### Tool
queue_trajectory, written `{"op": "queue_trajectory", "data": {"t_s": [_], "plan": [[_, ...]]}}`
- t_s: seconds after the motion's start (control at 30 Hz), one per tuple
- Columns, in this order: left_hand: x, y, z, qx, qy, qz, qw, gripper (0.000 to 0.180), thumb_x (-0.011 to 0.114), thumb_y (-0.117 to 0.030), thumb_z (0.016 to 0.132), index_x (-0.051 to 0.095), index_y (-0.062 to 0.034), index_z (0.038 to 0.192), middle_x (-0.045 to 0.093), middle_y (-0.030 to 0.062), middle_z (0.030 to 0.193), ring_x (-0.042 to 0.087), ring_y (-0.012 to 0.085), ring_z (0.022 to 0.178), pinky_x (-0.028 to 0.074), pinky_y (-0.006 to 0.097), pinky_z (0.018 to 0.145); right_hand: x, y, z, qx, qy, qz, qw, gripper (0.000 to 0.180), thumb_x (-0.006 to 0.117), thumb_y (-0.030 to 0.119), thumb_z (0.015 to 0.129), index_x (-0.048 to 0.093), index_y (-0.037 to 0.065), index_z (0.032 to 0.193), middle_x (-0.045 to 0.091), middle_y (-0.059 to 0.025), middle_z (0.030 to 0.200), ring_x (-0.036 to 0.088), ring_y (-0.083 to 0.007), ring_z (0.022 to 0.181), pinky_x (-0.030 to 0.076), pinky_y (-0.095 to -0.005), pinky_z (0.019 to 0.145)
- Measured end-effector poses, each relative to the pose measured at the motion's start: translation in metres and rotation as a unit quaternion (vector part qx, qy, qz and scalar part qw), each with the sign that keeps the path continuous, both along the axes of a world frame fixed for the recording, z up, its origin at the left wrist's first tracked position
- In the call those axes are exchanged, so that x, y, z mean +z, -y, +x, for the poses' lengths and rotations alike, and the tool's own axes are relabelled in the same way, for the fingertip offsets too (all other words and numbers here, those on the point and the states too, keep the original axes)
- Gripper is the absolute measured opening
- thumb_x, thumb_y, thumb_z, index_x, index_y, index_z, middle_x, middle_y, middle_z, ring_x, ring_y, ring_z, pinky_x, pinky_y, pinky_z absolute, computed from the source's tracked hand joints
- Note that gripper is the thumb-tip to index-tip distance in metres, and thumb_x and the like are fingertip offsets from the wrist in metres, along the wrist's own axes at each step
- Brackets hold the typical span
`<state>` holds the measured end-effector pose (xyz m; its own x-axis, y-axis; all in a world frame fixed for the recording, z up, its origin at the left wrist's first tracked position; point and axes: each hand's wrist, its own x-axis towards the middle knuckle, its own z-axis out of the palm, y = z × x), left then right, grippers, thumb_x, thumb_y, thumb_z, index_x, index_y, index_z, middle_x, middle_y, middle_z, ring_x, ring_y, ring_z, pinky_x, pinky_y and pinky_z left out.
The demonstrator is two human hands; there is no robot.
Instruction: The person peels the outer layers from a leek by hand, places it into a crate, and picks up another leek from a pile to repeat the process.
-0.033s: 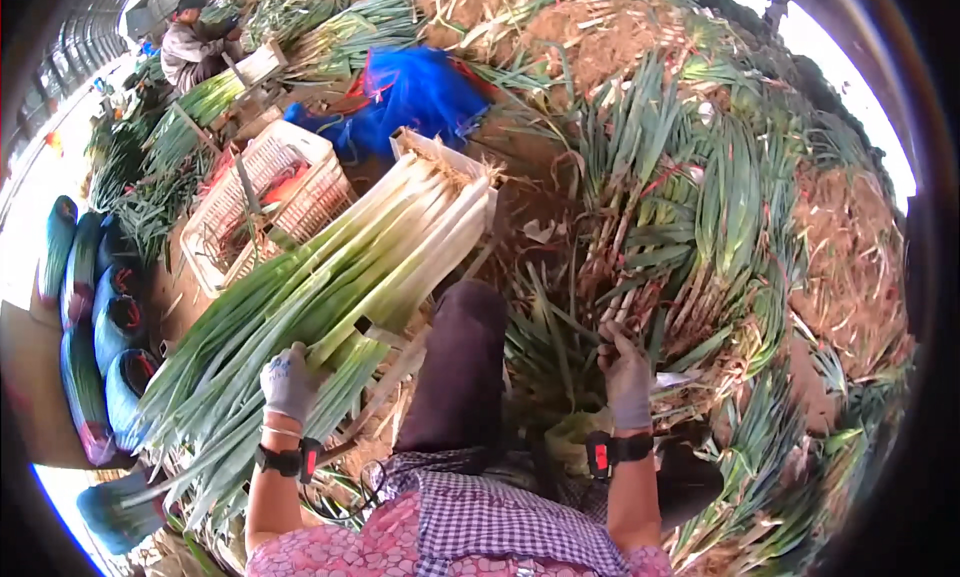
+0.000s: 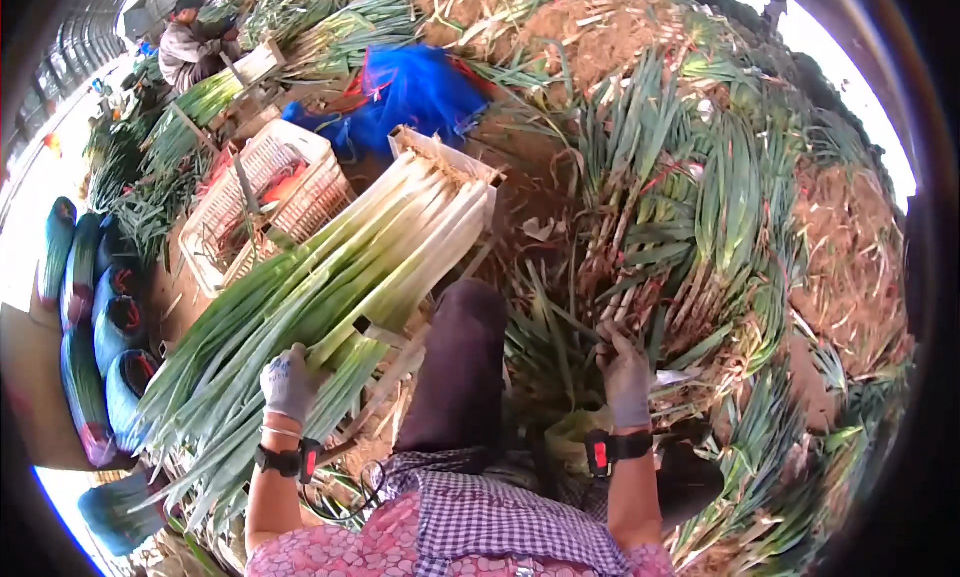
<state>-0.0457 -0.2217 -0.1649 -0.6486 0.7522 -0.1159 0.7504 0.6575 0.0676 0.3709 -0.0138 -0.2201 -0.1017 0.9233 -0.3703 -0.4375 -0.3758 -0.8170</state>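
Note:
A thick bundle of large green onions lies slantwise across a stand, white ends and roots toward its pale end board. The long green leaves fan out to the lower left. My left hand, in a white glove, is closed on the leaves at the bundle's near edge. Off to the right, my gloved right hand is held up with its fingers curled together, beside the loose green onions on the ground. Whatever it may hold is too small to make out. My knee is between the hands.
Beyond the bundle stands a cream plastic crate with reddish things inside, near a heap of blue netting. Several blue-wrapped bundles lie at left. Loose green onions cover the right side. Another person sits far left.

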Motion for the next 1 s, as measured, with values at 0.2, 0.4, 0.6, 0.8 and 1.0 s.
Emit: {"op": "queue_trajectory", "data": {"t_s": [0.2,0.4,0.6,0.8,1.0], "plan": [[-0.008,-0.007,-0.002,-0.005,-0.021,-0.018,1.000,0.049,0.076,-0.046,0.068,0.058,-0.0066,0.092,0.066,0.0160,0.084,0.064,0.0332,0.082,0.049,0.043,0.071,-0.012,0.000,-0.008,0.036,0.075,-0.003,0.997,0.020,0.057,0.016,0.089,0.065,0.009,0.106,0.067,-0.0010,0.097,0.059,-0.0086,0.074,0.045,-0.0223,0.065],[0.006,-0.023,0.015,-0.021,-0.006,-0.037,0.999,0.054,0.075,-0.041,0.071,0.056,-0.0033,0.105,0.063,0.0193,0.102,0.061,0.0349,0.094,0.048,0.044,0.078,-0.061,-0.002,-0.004,0.142,0.246,0.102,0.953,0.023,0.056,0.011,0.089,0.064,0.005,0.110,0.066,-0.0024,0.096,0.057,-0.0054,0.078,0.044,-0.0204,0.068],[0.027,-0.026,0.023,-0.065,-0.002,0.090,0.994,0.047,0.068,-0.034,0.078,0.057,-0.0050,0.114,0.063,0.0185,0.097,0.061,0.0345,0.090,0.048,0.042,0.078,-0.048,0.029,0.019,0.276,0.409,0.138,0.859,0.030,0.060,0.017,0.084,0.063,0.001,0.110,0.066,-0.0101,0.093,0.062,-0.0155,0.081,0.048,-0.0284,0.074],[0.013,-0.076,0.020,-0.175,-0.008,0.231,0.957,0.023,0.059,-0.019,0.082,0.062,-0.0065,0.101,0.064,0.0144,0.092,0.061,0.0349,0.086,0.048,0.042,0.075,-0.077,0.052,0.046,0.352,0.451,0.062,0.818,0.036,0.060,0.022,0.083,0.062,0.001,0.112,0.066,-0.0144,0.095,0.063,-0.0212,0.083,0.048,-0.0314,0.074],[0.006,-0.057,0.005,-0.149,0.031,-0.051,0.987,0.039,0.064,-0.022,0.075,0.059,-0.0092,0.111,0.063,0.0147,0.101,0.059,0.0332,0.100,0.044,0.043,0.089,-0.075,0.037,0.033,0.274,0.381,0.077,0.880,0.032,0.059,0.018,0.084,0.062,0.000,0.110,0.065,-0.0123,0.093,0.062,-0.0181,0.082,0.047,-0.0289,0.074]]}}
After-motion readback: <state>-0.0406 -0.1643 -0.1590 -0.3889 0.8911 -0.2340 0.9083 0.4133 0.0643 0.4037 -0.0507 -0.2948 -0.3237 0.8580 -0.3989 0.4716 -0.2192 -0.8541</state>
